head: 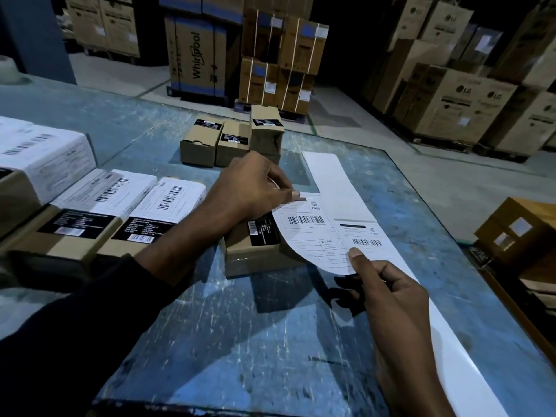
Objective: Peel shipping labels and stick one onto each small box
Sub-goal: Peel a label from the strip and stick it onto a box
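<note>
left hand (252,188): mine, lying on top of the small box (255,251), fingers curled down, fingertips pressing the far edge of the shipping label (307,233) onto it; exact grip partly hidden by the hand's back.
right hand (388,287): pinching the label's near corner between thumb and fingers, holding that end lifted.
shipping label: white, barcode and "CRED" print, curved between my hands; far end on the box, near end in the air.
small box: brown carton, black sticker on top, under my left hand, on the blue table (240,341).
liner strip (355,206): white backing, runs under my right hand and away past it; one more label (365,239) on it just beyond my right thumb.
labelled boxes (120,212): row left of my left arm, white labels on top.
unlabelled boxes (231,139): three small cartons just beyond my left hand.
background: stacked Whirlpool and LG cartons well beyond both hands.
</note>
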{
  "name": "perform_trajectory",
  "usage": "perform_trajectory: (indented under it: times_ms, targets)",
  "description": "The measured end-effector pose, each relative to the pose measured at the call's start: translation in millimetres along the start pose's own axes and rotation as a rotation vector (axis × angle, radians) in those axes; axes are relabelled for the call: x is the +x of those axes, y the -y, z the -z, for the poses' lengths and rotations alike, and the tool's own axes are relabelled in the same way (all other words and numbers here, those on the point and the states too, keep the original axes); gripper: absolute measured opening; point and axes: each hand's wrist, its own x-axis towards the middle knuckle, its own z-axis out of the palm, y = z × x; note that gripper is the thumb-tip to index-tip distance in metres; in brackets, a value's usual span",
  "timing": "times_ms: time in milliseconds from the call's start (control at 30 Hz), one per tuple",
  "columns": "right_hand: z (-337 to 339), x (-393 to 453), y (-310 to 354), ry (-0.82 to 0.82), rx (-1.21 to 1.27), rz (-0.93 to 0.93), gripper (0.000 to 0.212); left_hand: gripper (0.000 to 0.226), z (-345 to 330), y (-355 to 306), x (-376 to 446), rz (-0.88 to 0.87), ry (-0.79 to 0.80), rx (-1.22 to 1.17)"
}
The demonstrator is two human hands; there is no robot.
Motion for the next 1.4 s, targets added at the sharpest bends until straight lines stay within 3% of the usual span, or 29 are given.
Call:
perform_trajectory:
  times_ms: [300, 933, 1400]
  targets:
    - [0.4, 1.9, -0.8, -0.012, -0.011, 0.017, 0.027, 0.014, -8.2, 3.0, -1.2, -0.045, -0.057, 0.137]
    - [2.3, 2.4, -4.9, -0.006, -0.008, 0.054, 0.026, 0.02, -19.0, 5.2, -5.0, -0.092, -0.136, 0.184]
    - [5.5, 6.3, -9.9, -0.033, -0.029, 0.026, 0.026, 0.018, -21.3, -4.9, -20.4, -0.045, -0.222, 0.283]
